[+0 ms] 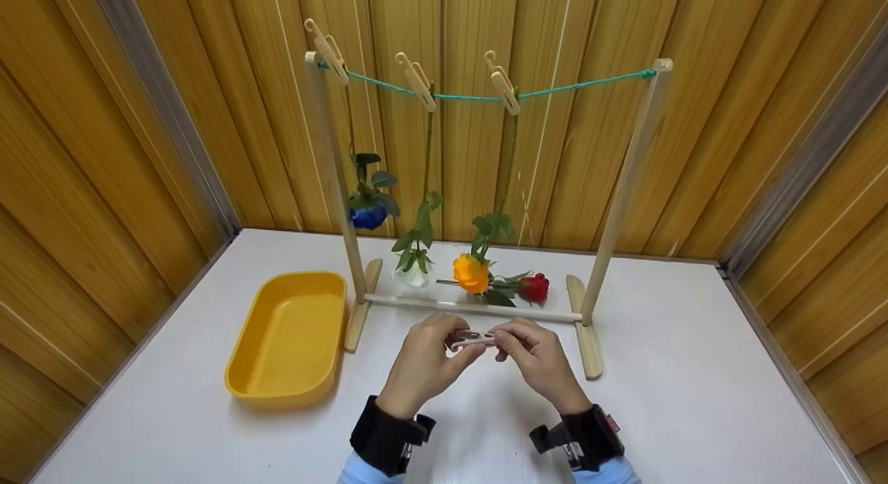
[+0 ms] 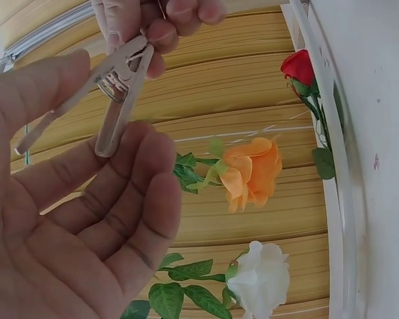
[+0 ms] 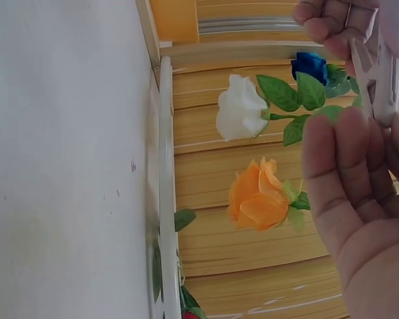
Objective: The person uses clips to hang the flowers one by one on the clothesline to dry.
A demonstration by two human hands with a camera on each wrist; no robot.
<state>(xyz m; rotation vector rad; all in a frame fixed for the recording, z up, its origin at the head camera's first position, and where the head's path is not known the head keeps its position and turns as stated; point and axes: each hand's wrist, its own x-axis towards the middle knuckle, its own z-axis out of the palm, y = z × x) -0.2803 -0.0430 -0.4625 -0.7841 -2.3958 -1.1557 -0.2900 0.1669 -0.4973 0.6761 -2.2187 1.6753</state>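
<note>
A pale plastic clothespin (image 1: 477,341) is held between both hands in front of the drying rack. My left hand (image 1: 429,356) pinches its two handle ends between thumb and fingers; the spring (image 2: 114,88) shows in the left wrist view. At the clothespin's other end, the fingertips of my right hand (image 1: 541,359) grip it, and part of that end is hidden behind them. Beyond the hands a red rose (image 1: 534,288) lies on the table behind the rack's bottom bar. The orange rose (image 1: 472,273) and white rose (image 1: 413,269) hang upside down just above there.
A teal cord (image 1: 583,84) runs between the posts of a wooden rack (image 1: 628,186). Three clothespins on it hold stems, including that of a blue rose (image 1: 369,216) at the left. A yellow tray (image 1: 288,345) stands left of the rack on the white table (image 1: 694,373).
</note>
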